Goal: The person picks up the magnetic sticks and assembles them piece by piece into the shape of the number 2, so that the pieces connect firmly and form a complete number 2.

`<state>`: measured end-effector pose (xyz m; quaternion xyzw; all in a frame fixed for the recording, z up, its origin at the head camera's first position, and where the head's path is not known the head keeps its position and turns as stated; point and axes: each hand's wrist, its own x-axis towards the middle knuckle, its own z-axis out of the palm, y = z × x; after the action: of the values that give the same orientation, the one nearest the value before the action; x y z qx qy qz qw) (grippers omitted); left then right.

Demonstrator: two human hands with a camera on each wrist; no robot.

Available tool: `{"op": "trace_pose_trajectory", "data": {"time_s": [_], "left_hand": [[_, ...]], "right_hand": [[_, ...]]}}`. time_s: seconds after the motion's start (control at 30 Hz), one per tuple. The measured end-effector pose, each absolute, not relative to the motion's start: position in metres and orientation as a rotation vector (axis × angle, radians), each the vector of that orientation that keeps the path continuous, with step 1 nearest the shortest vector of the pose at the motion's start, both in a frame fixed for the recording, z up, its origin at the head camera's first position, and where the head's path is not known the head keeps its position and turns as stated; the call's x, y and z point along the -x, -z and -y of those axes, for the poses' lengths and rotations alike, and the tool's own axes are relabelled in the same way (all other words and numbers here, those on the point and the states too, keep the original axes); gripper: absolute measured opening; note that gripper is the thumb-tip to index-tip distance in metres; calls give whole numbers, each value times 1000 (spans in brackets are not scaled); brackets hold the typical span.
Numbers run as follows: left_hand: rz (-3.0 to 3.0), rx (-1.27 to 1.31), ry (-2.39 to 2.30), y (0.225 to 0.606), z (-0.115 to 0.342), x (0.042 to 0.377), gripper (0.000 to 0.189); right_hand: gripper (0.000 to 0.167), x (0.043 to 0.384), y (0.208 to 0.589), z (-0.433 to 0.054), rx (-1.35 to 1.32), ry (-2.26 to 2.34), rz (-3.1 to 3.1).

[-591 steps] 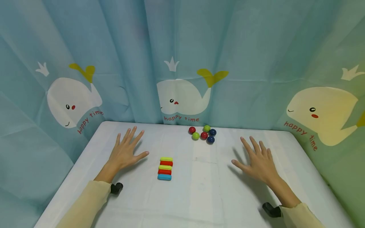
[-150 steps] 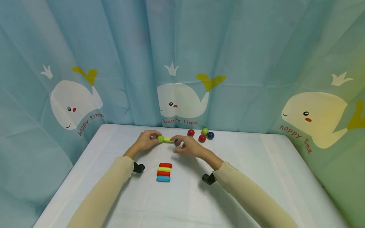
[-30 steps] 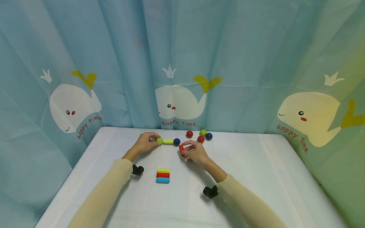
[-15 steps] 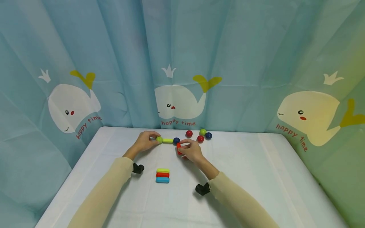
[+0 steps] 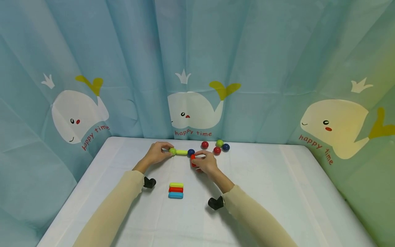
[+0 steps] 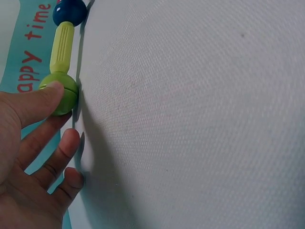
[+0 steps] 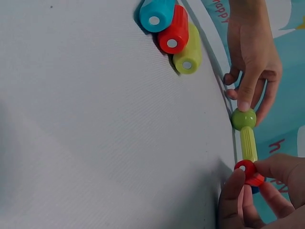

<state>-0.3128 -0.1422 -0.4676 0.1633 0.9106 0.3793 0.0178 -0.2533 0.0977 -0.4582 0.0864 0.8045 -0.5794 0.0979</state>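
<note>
My left hand [image 5: 156, 153] pinches a green ball [image 5: 172, 151] between thumb and fingers. A yellow-green rod [image 6: 62, 47] runs from that ball to a dark blue ball [image 5: 191, 152], all in one line on the table. My right hand [image 5: 208, 163] pinches a red rod [image 5: 193, 161], its upper end against the near side of the blue ball, as far as the head view shows. In the right wrist view, the red rod [image 7: 244, 167] shows a pale disc in its end, and fingers hide most of the blue ball.
Nearer me lie a yellow-green rod [image 5: 176, 185], another red rod [image 5: 176, 189] and a light blue rod [image 5: 176, 195], side by side. Several loose balls, including a red ball [image 5: 205, 145] and a green ball [image 5: 219, 143], sit at the table's back edge before a curtain [image 5: 265, 113].
Earlier both hands lay spread, with several rods in a row. A green-yellow-blue chain was then formed. Within the last second, my right hand has carried the red rod left to the blue ball.
</note>
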Motion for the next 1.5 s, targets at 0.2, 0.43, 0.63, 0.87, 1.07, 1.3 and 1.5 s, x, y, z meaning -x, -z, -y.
{"op": "trace_pose_trajectory", "data": {"time_s": [0.2,0.43,0.63,0.87,1.07,1.3,1.5], "left_hand": [[-2826,-511,-1187,468,141,312,28],[-2838,-527,-1171,471,141,314,27],[-2843,-526,-1159,472,141,315,27],[-2851,-533,-1160,473,141,315,27],[-2842,-545,-1173,472,141,314,27],[-2866,-605,-1177,472,140,312,27],[-2848,-571,-1178,471,140,312,28]], "right_hand": [[29,256,460,-96,-267,1713,-2388],[25,256,461,-95,-236,1687,-2425],[24,257,461,-94,-216,1706,-2407],[24,257,461,-94,-201,1725,-2387],[23,257,462,-92,-195,1705,-2416],[19,255,464,-88,-106,1557,-2563],[17,254,465,-87,-75,1524,-2617]]}}
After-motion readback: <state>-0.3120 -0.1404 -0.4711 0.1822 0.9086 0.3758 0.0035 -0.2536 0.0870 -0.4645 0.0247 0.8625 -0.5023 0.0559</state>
